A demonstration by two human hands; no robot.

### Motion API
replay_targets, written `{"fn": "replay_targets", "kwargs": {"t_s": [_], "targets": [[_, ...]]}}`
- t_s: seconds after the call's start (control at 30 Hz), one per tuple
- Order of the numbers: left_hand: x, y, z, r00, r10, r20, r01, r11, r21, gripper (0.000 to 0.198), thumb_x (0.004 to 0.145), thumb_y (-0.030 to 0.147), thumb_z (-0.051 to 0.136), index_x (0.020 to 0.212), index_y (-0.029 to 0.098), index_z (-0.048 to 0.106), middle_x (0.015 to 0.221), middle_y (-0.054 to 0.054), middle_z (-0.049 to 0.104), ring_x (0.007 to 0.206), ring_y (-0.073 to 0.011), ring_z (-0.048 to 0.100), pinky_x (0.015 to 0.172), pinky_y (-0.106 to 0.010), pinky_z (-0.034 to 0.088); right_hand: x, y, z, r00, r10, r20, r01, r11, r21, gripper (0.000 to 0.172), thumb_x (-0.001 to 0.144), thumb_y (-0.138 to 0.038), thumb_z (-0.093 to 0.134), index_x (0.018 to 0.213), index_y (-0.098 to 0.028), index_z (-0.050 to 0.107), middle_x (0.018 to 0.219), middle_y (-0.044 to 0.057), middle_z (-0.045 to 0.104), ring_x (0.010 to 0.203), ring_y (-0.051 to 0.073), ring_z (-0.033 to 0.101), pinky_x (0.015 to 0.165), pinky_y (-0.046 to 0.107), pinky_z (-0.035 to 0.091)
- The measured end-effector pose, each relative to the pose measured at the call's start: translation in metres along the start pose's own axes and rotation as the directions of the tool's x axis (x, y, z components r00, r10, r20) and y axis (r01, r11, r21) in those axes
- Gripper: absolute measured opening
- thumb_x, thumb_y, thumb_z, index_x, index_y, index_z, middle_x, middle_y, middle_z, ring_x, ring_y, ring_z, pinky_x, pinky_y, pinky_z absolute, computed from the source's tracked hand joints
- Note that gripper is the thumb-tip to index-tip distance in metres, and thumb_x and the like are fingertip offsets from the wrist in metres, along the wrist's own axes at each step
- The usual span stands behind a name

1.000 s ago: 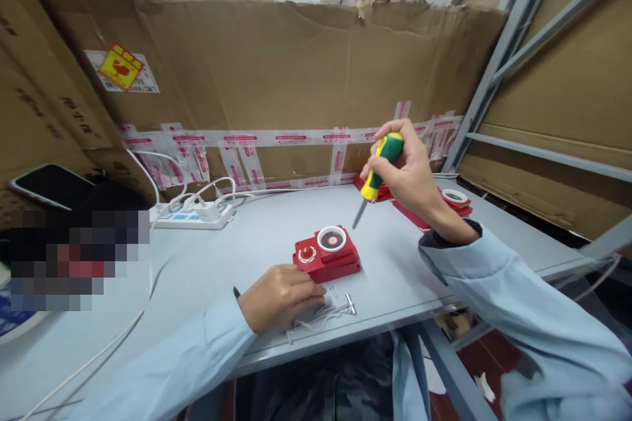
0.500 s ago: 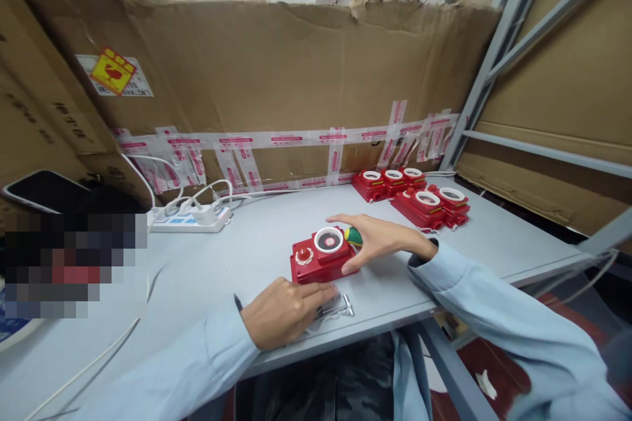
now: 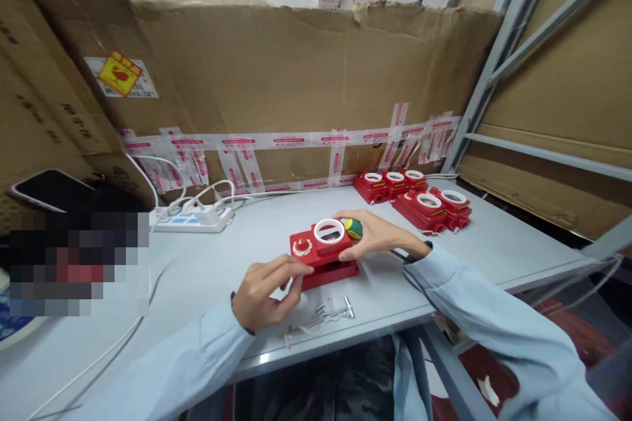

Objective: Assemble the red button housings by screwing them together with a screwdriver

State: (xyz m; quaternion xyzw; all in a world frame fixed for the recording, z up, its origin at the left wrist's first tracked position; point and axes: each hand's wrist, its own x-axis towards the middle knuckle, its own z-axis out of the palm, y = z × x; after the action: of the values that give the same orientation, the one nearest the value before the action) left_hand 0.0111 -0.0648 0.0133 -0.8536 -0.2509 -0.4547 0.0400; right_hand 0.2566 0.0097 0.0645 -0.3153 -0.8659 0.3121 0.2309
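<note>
Near the front edge of the grey table [image 3: 237,250], pretty much dead centre, is the red box [image 3: 323,262] with its white ring on top. The left hand [image 3: 264,289] comes in from 7 o'clock and has thumb and forefinger pinched narrow on the box's front-left corner. The right hand [image 3: 378,237] comes in from 4 o'clock, fingers pressed on the box's right end, and the green-and-yellow butt of a screwdriver [image 3: 353,229] is tucked in its closed grip. The shaft is hidden, so its direction can't be told.

Just at 6 o'clock of the box lies a scatter of loose screws [image 3: 330,308], close to the table lip, so not much slack that way. Toward 9 o'clock the surface is bare until the white power strip [image 3: 192,216] and its cables at 10 o'clock. At 2 o'clock the other red boxes [image 3: 417,194] sit clustered well apart, up against the cardboard wall [image 3: 296,79] that closes off 12 o'clock. A metal post [image 3: 476,108] fences the far right corner.
</note>
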Motion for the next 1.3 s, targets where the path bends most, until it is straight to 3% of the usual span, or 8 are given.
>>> {"fn": "replay_targets", "kwargs": {"t_s": [0.13,0.23,0.37,0.7,0.9,1.0,1.17,1.3], "targets": [[0.009,-0.006,0.001,0.974,-0.188,-0.128,0.183,0.982,-0.047,0.019,0.078,0.01,0.056,0.095,0.018,0.054,0.083,-0.005,0.057,0.062,-0.0119,0.05,0.044,-0.02,0.039,0.003,0.005,-0.012,0.97,0.003,-0.243,0.001,1.0,0.015,0.06,0.06,-0.041,0.076,0.112,-0.015,0.06,0.106,0.007,0.065,0.094,0.022,0.061,0.082,0.033,0.047],[0.021,-0.009,0.009,0.955,-0.274,0.113,0.278,0.96,-0.026,0.029,0.081,0.022,0.059,0.109,0.02,0.053,0.108,-0.01,0.057,0.094,-0.0209,0.055,0.067,-0.03,0.052,0.006,0.017,-0.018,0.902,0.087,-0.422,-0.084,0.996,0.028,0.06,0.062,-0.045,0.074,0.11,-0.014,0.059,0.102,0.008,0.067,0.092,0.023,0.062,0.08,0.035,0.049],[0.035,-0.013,0.022,0.905,-0.256,0.34,0.284,0.958,-0.037,0.052,0.079,0.034,0.064,0.126,0.022,0.045,0.126,-0.011,0.052,0.118,-0.0261,0.047,0.1,-0.045,0.041,0.007,0.032,-0.014,0.853,0.125,-0.507,-0.185,0.98,-0.069,0.059,0.059,-0.048,0.075,0.105,-0.013,0.062,0.101,0.01,0.067,0.093,0.025,0.063,0.083,0.037,0.048],[0.035,-0.027,0.033,0.862,-0.348,0.369,0.409,0.907,-0.102,0.053,0.072,0.04,0.072,0.119,0.021,0.056,0.114,-0.009,0.065,0.101,-0.024,0.062,0.091,-0.039,0.047,0.005,0.04,-0.004,0.877,0.123,-0.464,-0.193,0.975,-0.106,0.063,0.058,-0.05,0.075,0.107,-0.013,0.061,0.102,0.011,0.068,0.092,0.025,0.064,0.081,0.037,0.049],[0.044,-0.044,-0.011,0.889,-0.414,0.194,0.433,0.9,-0.061,0.055,0.072,0.045,0.07,0.119,0.018,0.059,0.098,-0.006,0.069,0.076,-0.0171,0.06,0.069,-0.029,0.05,0.002,0.036,-0.004,0.871,0.115,-0.478,-0.166,0.984,-0.064,0.061,0.06,-0.044,0.075,0.111,-0.014,0.06,0.103,0.01,0.068,0.091,0.023,0.064,0.08,0.036,0.049],[0.037,-0.074,-0.05,0.791,-0.554,0.258,0.519,0.832,0.194,0.058,0.066,0.052,0.069,0.11,0.014,0.064,0.092,-0.008,0.07,0.076,-0.0202,0.06,0.069,-0.03,0.047,0.001,0.034,-0.004,0.868,0.113,-0.484,-0.165,0.984,-0.067,0.061,0.06,-0.044,0.076,0.111,-0.014,0.06,0.103,0.01,0.068,0.09,0.024,0.064,0.079,0.036,0.05],[0.009,-0.124,-0.081,0.433,-0.785,0.443,0.485,0.617,0.619,0.048,0.059,0.053,0.065,0.087,0.014,0.072,0.071,-0.007,0.068,0.068,-0.0236,0.062,0.06,-0.028,0.042,0.001,0.031,-0.003,0.878,0.129,-0.46,-0.194,0.976,-0.096,0.065,0.059,-0.046,0.076,0.113,-0.013,0.059,0.107,0.012,0.066,0.094,0.025,0.063,0.081,0.036,0.049],[-0.008,-0.145,-0.082,0.404,-0.835,0.373,0.512,0.545,0.664,0.047,0.057,0.056,0.064,0.079,0.015,0.07,0.08,-0.01,0.069,0.079,-0.0279,0.063,0.067,-0.031,0.045,0.001,0.029,-0.003,0.888,0.12,-0.443,-0.178,0.98,-0.091,0.064,0.059,-0.046,0.075,0.112,-0.014,0.059,0.107,0.011,0.066,0.094,0.025,0.063,0.08,0.036,0.05]]}}
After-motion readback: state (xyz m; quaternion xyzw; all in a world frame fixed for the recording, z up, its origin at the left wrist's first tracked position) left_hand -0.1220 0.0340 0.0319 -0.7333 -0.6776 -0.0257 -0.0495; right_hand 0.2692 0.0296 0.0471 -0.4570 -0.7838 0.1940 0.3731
